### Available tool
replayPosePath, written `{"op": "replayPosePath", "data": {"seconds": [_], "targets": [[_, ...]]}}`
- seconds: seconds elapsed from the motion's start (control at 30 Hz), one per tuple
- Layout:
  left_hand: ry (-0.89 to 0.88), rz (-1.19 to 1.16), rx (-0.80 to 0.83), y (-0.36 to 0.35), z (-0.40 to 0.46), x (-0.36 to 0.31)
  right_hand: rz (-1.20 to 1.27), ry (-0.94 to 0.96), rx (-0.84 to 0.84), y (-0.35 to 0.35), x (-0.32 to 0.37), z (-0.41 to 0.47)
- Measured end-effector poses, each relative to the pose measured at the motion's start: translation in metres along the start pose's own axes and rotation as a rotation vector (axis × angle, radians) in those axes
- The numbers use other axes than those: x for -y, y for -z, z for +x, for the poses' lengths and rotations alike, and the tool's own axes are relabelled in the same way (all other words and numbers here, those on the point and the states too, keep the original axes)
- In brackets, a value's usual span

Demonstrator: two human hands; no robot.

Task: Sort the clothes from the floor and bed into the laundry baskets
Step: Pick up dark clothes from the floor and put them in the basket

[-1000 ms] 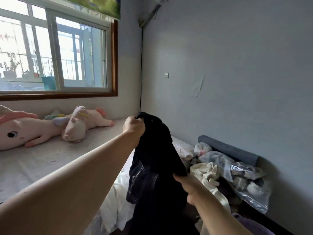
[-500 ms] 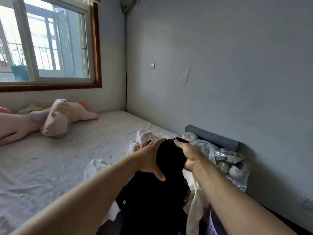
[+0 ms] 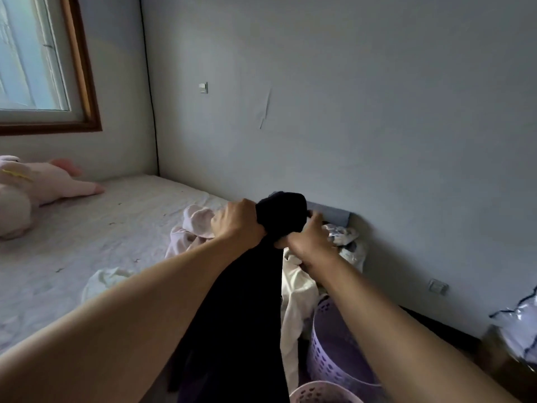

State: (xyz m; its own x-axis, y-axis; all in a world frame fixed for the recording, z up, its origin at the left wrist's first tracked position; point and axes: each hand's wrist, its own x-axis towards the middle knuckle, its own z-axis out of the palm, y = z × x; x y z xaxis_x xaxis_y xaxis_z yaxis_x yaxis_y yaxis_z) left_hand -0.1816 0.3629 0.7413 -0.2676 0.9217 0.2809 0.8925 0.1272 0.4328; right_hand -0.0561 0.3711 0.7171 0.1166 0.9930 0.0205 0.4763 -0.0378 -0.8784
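Note:
A black garment (image 3: 241, 309) hangs in front of me over the bed's edge. My left hand (image 3: 236, 223) grips its bunched top from the left, and my right hand (image 3: 305, 239) grips it from the right. A purple laundry basket (image 3: 334, 353) stands on the floor below my right arm, with a second pale purple basket rim (image 3: 316, 392) at the bottom edge. A cream garment (image 3: 296, 298) drapes off the bed beside the baskets. Pink clothes (image 3: 191, 228) and a small white piece (image 3: 107, 279) lie on the mattress (image 3: 87, 228).
A pink plush toy (image 3: 37, 184) lies on the mattress at the left under the window (image 3: 29, 59). A grey rolled bolster (image 3: 331, 215) and clear plastic bags (image 3: 345, 242) sit against the wall. Another plastic bag (image 3: 520, 324) is at the far right.
My view has swung right and down, so the baskets now show. Both hands have carried the bunched black garment up and toward the wall; a second ago my left hand held it high alone.

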Motion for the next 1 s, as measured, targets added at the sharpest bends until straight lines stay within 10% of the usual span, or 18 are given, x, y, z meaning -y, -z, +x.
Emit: {"op": "replayPosePath", "data": {"seconds": [0.2,0.57,1.0], "targets": [[-0.017,-0.189,-0.001,-0.009,-0.009,-0.051,-0.102,-0.044,0.188,0.005,-0.028,-0.023],[-0.038,-0.719,0.176,-0.020,-0.029,-0.164,0.099,-0.050,-0.297,0.095,-0.072,-0.003],[0.093,-0.721,0.421,-0.166,-0.086,-0.206,-0.071,-0.247,-0.300,0.142,-0.226,-0.014]]}}
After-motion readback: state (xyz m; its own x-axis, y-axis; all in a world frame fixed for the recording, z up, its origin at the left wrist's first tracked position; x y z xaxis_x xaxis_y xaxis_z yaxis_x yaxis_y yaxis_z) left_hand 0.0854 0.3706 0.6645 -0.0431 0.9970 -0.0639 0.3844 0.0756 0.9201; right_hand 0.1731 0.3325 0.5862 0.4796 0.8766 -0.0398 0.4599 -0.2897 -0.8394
